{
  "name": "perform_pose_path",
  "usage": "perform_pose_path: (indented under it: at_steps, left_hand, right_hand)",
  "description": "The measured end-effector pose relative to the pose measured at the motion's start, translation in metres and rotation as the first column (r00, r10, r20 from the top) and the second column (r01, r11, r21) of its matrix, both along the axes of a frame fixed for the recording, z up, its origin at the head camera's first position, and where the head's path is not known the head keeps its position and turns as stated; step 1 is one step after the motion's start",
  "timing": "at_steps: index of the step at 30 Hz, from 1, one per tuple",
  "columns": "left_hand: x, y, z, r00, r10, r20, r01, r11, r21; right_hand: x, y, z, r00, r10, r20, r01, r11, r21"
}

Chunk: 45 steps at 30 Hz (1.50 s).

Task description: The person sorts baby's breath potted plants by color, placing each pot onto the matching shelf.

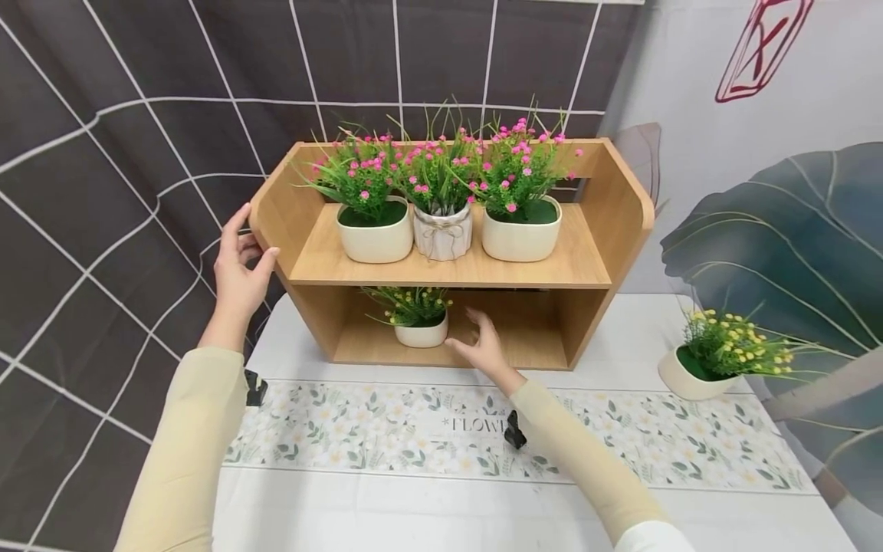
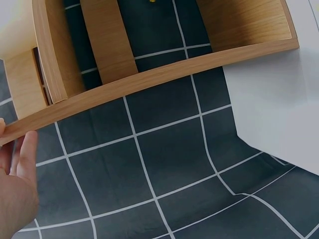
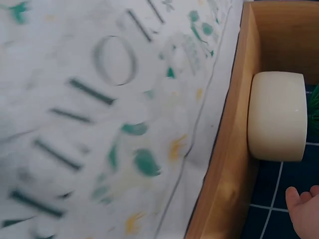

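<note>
A two-tier wooden shelf (image 1: 448, 272) stands on the table. My left hand (image 1: 241, 268) grips the edge of its left side panel; in the left wrist view, fingers (image 2: 29, 154) lie along the panel's outer face. My right hand (image 1: 486, 346) reaches into the lower tier, with fingers loosely bent and nothing in them. Its thumb points at the right end of a white oval pot (image 1: 422, 334) with yellow flowers. In the right wrist view, a gap shows between that pot (image 3: 277, 117) and the fingertips (image 3: 292, 194).
On the upper tier stand two white oval pots (image 1: 375, 239) (image 1: 521, 239) and a small grey-white pot (image 1: 443, 234), all with pink flowers. Another yellow-flowered pot (image 1: 697, 376) sits far right on the table. A floral runner (image 1: 345, 429) crosses in front; a dark grid curtain (image 1: 359, 54) hangs behind.
</note>
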<state>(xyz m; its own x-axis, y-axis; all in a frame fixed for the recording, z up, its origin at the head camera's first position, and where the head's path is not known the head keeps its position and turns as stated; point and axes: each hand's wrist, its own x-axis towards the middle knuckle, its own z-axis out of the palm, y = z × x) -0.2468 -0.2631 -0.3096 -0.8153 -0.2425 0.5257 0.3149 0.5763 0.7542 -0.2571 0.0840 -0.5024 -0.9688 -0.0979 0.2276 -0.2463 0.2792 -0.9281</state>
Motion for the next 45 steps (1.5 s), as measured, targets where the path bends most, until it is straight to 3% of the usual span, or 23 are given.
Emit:
perform_pose_path:
  at_steps: [10,18,24,26,30,33,45]
  left_hand:
    - [0.002,0.001,0.002,1.000,-0.008,0.004,0.008,1.000,0.003]
    - [0.002,0.000,0.001,1.000,-0.009,-0.002,0.009,1.000,0.009]
    - [0.002,0.001,0.001,1.000,-0.011,-0.005,0.011,1.000,0.006]
    - [0.002,0.001,0.001,1.000,-0.010,-0.006,0.010,1.000,0.002]
    - [0.001,0.000,0.000,1.000,-0.008,-0.003,0.008,1.000,-0.002]
    - [0.001,0.001,-0.001,1.000,-0.013,-0.001,0.013,1.000,0.005]
    - [0.001,0.000,0.000,1.000,-0.007,0.005,0.007,1.000,-0.005]
  right_hand:
    - [0.031,0.037,0.002,0.997,0.053,-0.049,-0.053,0.999,0.013]
    - [0.057,0.062,0.005,0.994,0.080,-0.076,-0.070,0.990,0.122]
    - [0.086,0.077,0.019,0.986,0.049,-0.156,-0.023,0.986,0.165]
    - [0.094,0.084,0.018,0.984,0.031,-0.177,0.002,0.983,0.184]
    - [0.100,0.106,-0.008,0.983,0.007,-0.182,0.034,0.974,0.223]
    - [0.109,0.122,-0.014,0.985,-0.007,-0.172,0.049,0.970,0.240]
    - [0.133,0.162,-0.008,0.945,-0.131,-0.301,0.205,0.951,0.230]
